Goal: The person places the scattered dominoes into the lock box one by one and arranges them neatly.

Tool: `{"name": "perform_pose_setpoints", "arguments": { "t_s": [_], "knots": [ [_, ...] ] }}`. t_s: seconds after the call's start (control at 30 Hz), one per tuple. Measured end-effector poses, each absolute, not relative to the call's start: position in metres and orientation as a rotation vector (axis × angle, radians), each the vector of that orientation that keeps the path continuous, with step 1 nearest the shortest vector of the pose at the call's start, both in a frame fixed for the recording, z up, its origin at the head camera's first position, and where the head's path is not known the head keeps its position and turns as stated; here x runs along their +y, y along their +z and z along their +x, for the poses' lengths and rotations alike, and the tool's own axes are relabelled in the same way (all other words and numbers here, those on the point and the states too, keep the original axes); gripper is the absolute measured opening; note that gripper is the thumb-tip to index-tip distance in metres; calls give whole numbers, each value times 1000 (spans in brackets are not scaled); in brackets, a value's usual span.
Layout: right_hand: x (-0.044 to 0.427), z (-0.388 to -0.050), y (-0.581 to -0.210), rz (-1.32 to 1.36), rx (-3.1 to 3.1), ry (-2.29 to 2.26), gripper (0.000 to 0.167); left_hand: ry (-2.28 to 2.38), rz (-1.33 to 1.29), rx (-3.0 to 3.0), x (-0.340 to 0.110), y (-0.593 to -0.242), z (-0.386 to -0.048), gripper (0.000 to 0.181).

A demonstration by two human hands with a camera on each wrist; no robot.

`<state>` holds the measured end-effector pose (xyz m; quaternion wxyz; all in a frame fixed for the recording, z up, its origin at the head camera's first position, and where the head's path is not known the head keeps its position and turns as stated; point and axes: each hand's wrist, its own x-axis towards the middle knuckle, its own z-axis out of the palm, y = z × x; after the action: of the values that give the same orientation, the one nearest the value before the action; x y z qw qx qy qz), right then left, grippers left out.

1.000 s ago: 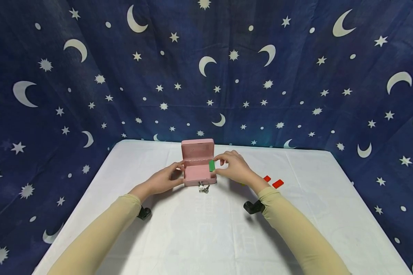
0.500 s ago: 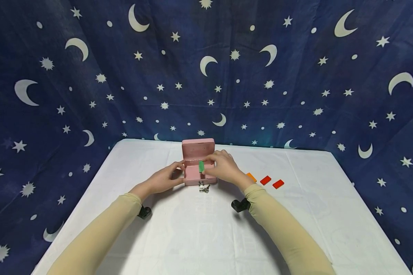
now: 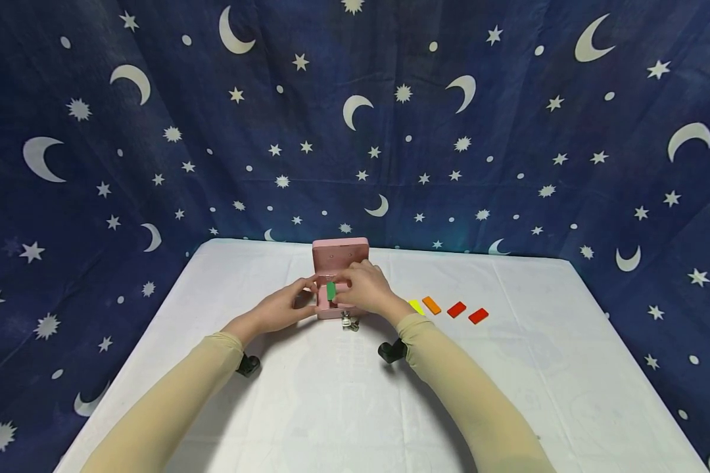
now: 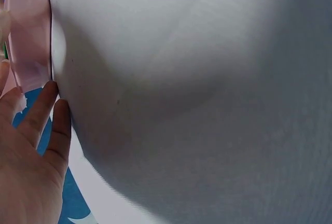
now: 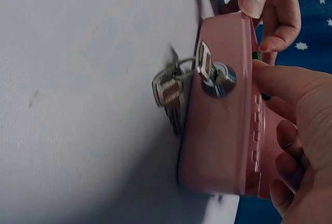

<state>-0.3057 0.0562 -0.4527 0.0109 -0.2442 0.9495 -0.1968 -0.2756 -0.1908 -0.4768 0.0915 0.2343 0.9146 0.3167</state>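
Observation:
A pink metal cash box stands on the white-covered table with its lid raised at the back. My left hand grips its left side, the thumb at the front corner and the fingers farther back. Over the box's left part, my right hand pinches a small green domino-like tile between thumb and fingers. In the right wrist view, only edges of the tile show past the box rim. Keys on a ring hang from the lock on the box front.
To the right of the box lie a yellow tile, an orange tile and two red tiles, one nearer and one farther right. Behind the table hangs a dark blue curtain with moons and stars.
My right hand has moved left with the green tile, from the box's right side to its left part. The yellow and orange tiles have come into view. My left hand stays put.

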Motion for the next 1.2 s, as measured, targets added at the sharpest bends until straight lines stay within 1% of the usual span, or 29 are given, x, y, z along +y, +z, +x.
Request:
{"name": "perform_pose_setpoints", "arguments": {
  "t_s": [0.23,0.47,0.8,1.03,1.2],
  "knots": [
    [43,-308,-460,-806,2958,-515,39,936,685,2724,-191,-477,-276,41],
    [34,-309,-463,-832,2972,-399,34,943,684,2720,-191,-477,-276,37],
    [31,-309,-463,-801,2965,-391,32,950,689,2714,-191,-477,-276,39],
    [28,-311,-464,-787,2974,-386,34,945,679,2715,-191,-477,-277,41],
    [26,-310,-464,-785,2956,-388,31,931,651,2721,-191,-476,-277,44]
  ]
}}
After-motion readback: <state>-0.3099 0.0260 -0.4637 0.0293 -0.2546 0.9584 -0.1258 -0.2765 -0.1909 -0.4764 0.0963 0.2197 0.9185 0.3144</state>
